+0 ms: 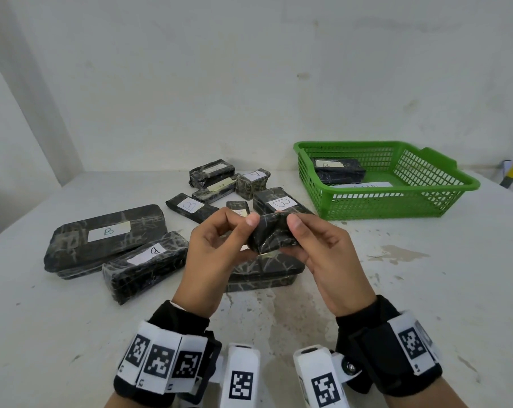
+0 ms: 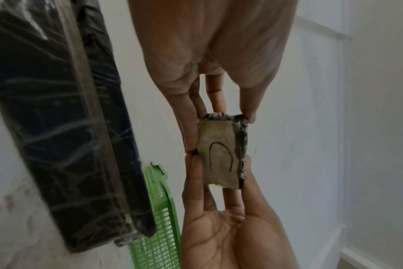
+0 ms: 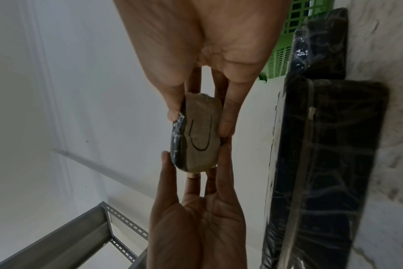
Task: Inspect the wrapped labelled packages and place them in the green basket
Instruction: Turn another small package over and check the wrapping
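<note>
- One white, stained desk (image 1: 367,290) against a white wall; grey metal shelving shows in the right wrist view.
- Green basket (image 1: 435,198) at far right of the desk, one wrapped package (image 1: 339,172) inside.
- Left hand (image 1: 217,251) and right hand (image 1: 323,251) raised left of the basket, fingertips pinching opposite ends of a small package (image 1: 271,235), label facing down.

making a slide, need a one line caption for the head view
Both hands, left hand and right hand, pinch a small wrapped package above the table, green basket holding one package.
</note>
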Motion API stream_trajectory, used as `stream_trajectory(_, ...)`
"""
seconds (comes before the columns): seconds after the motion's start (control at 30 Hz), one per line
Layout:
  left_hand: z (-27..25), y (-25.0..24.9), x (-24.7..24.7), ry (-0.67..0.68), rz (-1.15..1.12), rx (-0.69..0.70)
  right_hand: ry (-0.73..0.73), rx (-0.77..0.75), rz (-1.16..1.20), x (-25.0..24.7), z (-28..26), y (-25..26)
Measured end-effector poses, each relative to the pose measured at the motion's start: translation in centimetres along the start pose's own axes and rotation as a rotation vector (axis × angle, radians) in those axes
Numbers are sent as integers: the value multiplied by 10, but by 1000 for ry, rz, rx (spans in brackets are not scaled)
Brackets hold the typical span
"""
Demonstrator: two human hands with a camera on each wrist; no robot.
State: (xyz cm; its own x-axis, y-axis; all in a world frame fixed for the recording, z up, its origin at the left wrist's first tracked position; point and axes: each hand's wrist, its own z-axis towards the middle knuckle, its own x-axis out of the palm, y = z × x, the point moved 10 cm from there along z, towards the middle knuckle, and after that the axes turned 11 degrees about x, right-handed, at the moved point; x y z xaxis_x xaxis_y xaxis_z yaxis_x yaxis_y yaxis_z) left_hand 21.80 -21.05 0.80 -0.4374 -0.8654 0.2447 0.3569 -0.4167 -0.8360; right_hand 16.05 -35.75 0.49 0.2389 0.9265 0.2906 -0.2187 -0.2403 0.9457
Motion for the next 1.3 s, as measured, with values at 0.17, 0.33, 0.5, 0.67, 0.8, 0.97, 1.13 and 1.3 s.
stream_trajectory(0.17,-1,6,3,15,-122,-109,46,38,22,4,-2,3)
stream_trajectory(0.33,-2,9,5,35,-154,-146,29,1,9,1,-3,11)
stream_trajectory(0.5,0,7,1,0,-133,-151,-11,9,-25,1,-1,8)
stream_trajectory(0.67,7,-3,-4,-30,-104,-122,-38,18,-52,16,4,13)
stream_trajectory(0.8,29,-37,-3,-40,-81,-2,-4,-27,-55,33,14,48)
stream_trajectory(0.97,69,-98,7,10,11,156,93,-28,-29,58,36,98)
stream_trajectory(1.13,83,-139,9,-9,61,329,123,-107,-45,78,42,136)
stream_trajectory(1.3,89,-150,11,83,42,358,156,-221,-45,83,38,151)
